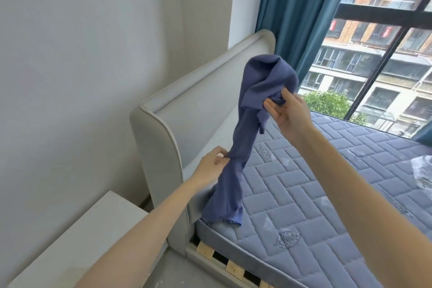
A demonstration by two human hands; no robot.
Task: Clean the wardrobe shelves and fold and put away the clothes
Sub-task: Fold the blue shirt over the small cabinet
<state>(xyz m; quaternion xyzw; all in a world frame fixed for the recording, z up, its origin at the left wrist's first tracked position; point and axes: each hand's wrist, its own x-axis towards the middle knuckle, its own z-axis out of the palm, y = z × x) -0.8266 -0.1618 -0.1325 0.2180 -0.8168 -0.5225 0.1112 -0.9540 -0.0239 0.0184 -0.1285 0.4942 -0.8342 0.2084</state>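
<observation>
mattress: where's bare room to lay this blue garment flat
The mattress is bare across its middle, from the headboard to the clear plastic at the right edge. The white bedside top is bare too. Crowded only at the near-left corner, under the hanging garment.

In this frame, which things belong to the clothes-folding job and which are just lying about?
In the job: blue garment; left hand, pinching its middle; right hand, pinching its upper part.
Just there: mattress; headboard; teal curtain; white bedside unit; window.
</observation>
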